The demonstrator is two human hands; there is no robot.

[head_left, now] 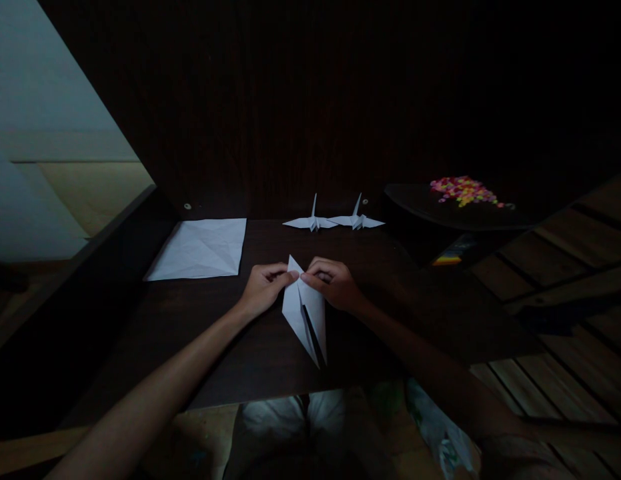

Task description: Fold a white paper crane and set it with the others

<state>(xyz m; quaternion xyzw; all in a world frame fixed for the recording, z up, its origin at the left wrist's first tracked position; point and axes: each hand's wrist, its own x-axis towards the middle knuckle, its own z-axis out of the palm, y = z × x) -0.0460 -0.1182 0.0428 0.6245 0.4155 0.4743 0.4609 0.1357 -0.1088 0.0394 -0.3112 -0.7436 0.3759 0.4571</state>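
Between my hands is a white folded origami paper [294, 303], kite-shaped, its slit lower end split into two points toward me. My left hand [266, 285] pinches its upper left edge, thumb on top. From the other side my right hand [335, 283] pinches the upper right edge, thumb near the centre crease. Both thumbs almost meet below the top tip. Fingers under the paper are partly hidden. Behind it stand two finished paper cranes, a left crane [313, 222] and a right crane [357, 221], wings touching or overlapping.
A creased white paper sheet [205, 248] lies at the back left of the dark desk [230, 360]. On a raised shelf [410, 200] at right sits a pile of small colourful pieces [463, 191]. A yellow-edged item [449, 259] is below it. A dark side panel [90, 280] borders the left.
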